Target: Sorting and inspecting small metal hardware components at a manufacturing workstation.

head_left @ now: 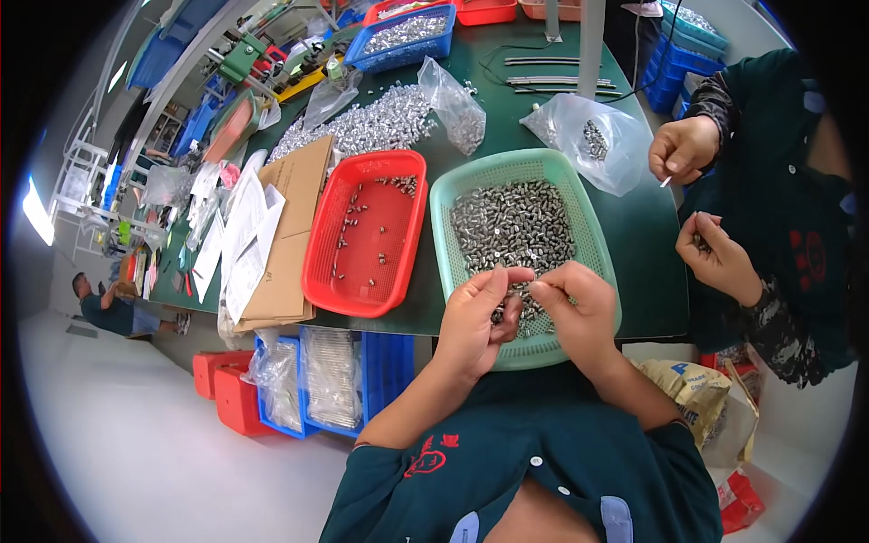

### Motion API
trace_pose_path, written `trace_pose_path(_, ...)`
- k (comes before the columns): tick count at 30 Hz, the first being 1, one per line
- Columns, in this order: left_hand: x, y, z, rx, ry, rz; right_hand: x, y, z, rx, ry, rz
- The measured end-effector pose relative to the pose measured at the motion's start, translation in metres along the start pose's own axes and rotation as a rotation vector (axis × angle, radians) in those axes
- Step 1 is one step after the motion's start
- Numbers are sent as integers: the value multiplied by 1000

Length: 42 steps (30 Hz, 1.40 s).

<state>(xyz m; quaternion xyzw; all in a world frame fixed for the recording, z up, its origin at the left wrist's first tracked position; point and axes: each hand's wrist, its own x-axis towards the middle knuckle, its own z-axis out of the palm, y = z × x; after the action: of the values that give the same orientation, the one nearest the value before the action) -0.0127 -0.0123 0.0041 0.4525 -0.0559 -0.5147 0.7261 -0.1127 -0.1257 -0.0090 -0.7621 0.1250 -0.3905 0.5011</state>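
Note:
Over the near end of a mint-green plastic basket, my two hands are close together. Small dark silvery metal parts fill the basket in a thick layer. My left hand is palm up with curled fingers, and a few of the metal parts lie in it. Thumb and fingertips of my right hand are pressed together next to the left fingertips; anything pinched there is too small to make out. Left of the green basket is a red basket with a few scattered metal parts.
Cardboard and papers lie left of the red basket. Behind are a heap of shiny parts, plastic bags and a blue basket. At right, a co-worker's hands handle small items near another bag.

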Motion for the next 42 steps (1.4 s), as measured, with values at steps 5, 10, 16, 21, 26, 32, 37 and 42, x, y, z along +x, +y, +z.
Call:
trace_pose_path(5, -1, 2, 4, -6, -60, 5, 1, 7, -2, 369, 8, 404)
trace_pose_path(10, 0, 1, 0, -70, -130, -7, 3, 10, -6, 391, -54, 401)
trace_pose_path(16, -4, 1, 7, 82, -88, 67, 7, -1, -10, -52, -51, -90)
trace_pose_path(21, -2, -1, 4, -21, -158, 5, -3, 7, -5, 466, -17, 450)
trace_pose_path(26, 0, -1, 2, 141, -83, -62, -2, 7, -7, 295, 41, 269)
trace_pose_path(32, 4, 4, -4, 38, -137, -158, 12, 4, -13, 188, -78, 201)
trace_pose_path(37, 1, 8, -11, -65, -159, -221, 11, 11, -9, 319, 56, 314)
trace_pose_path(42, 4, 35, -31, -335, 83, 3, 10, 6, -16, 416, 48, 416)
